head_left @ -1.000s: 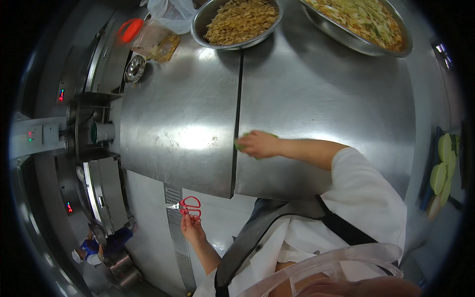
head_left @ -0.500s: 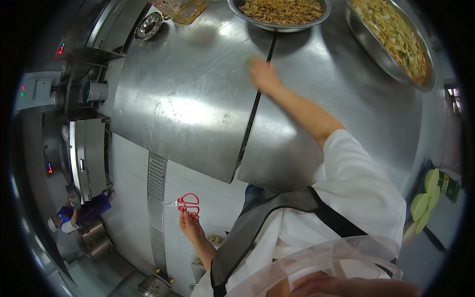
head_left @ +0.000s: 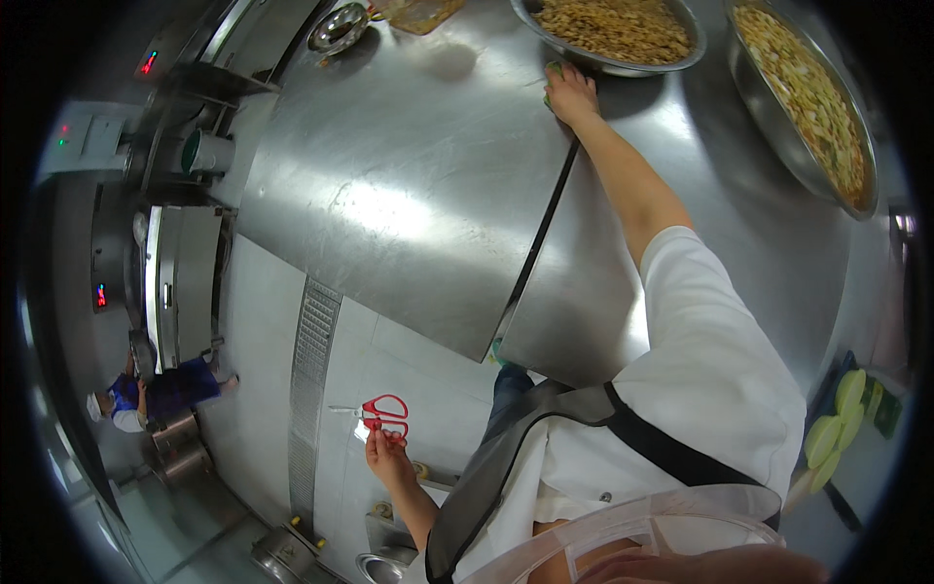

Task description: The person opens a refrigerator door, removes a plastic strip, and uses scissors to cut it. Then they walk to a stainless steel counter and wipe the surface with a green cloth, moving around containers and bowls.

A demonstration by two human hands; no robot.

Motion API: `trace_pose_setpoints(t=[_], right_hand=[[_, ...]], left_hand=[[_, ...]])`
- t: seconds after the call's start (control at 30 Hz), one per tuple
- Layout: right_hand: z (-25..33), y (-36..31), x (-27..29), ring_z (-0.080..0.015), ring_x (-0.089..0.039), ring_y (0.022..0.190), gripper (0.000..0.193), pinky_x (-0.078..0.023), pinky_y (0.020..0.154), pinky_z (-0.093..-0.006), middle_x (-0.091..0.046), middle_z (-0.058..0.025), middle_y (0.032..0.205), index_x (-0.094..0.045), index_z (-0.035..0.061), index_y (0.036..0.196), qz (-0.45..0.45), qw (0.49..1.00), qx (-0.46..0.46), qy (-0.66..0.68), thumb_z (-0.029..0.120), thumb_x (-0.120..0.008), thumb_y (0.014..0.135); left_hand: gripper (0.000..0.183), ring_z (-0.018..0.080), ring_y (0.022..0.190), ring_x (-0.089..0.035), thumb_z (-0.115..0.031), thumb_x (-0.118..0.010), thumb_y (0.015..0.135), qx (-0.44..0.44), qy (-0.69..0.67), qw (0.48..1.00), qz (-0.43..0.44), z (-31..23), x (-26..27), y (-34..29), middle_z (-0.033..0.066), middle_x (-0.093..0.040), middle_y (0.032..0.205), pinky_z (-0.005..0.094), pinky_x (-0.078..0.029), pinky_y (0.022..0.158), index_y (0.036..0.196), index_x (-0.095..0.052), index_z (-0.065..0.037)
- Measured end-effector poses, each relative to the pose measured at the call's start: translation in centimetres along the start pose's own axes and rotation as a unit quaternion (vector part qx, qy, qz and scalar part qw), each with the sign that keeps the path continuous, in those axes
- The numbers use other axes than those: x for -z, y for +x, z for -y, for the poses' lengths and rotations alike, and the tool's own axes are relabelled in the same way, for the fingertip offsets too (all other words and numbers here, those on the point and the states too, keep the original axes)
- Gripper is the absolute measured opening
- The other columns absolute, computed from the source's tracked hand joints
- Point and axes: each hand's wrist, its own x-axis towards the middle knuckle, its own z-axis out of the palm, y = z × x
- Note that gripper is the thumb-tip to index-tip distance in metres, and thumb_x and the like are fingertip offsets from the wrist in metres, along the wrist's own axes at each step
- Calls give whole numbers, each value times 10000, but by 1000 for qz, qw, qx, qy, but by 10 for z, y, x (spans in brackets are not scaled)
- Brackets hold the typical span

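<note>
My left hand is closed on a pair of scissors with red handles, held up over the floor beside the table's near edge. The blades point left. On the steel table, my right arm is stretched far forward. My right hand presses a small green pad to the tabletop, just short of a steel bowl of brown shredded food. Most of the pad is hidden under my fingers, so its exact kind cannot be made out.
A large steel basin of chopped vegetables stands at the far right, and a small metal bowl at the far left. A dark seam divides the table. Off to the left, a person in blue works by steel equipment.
My right hand has moved the green pad forward across the table, closer to the bowl of brown food. The scissors stay in my left hand. The whole view has shifted slightly.
</note>
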Motion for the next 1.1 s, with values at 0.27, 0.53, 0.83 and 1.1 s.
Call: trace_pose_setpoints(t=[0.27, 0.53, 0.83, 1.1], right_hand=[[161, -175, 15, -270, -525, 869, 226, -369, 805, -422, -530, -111, 947, -528, 39, 895, 124, 914, 294, 252, 102, -454, 691], [81, -286, 62, -274, -516, 895, 264, -423, 744, -369, -510, -110, 1020, -503, 55, 986, 71, 953, 282, 80, 120, -433, 740], [91, -288, 73, -256, -504, 902, 203, -415, 660, -421, -511, -98, 988, -536, 99, 914, -1, 996, 91, -1, 133, -417, 754], [105, -382, 98, -202, -429, 1051, 308, -347, 796, -394, -472, -65, 1118, -486, 165, 1071, 83, 977, 187, 58, 193, -496, 765]], left_hand=[[157, 119, 619, -458, -117, -485, 836, 43, -28, 998, -25, 11, 13, 15, 27, -475, 721, 235, -388, 532, 923, -495, 14], [160, 123, 613, -494, -108, -471, 840, 39, -55, 994, 85, -1, -12, 53, 44, -506, 691, 234, -397, 523, 948, -498, 6], [155, 126, 631, -500, -116, -478, 838, 65, -48, 992, 101, 7, 43, 78, 31, -507, 712, 231, -396, 518, 931, -509, 4], [140, 129, 628, -505, -107, -473, 839, 44, -66, 980, 185, -6, 32, 84, 38, -513, 712, 232, -400, 524, 930, -495, -2]])
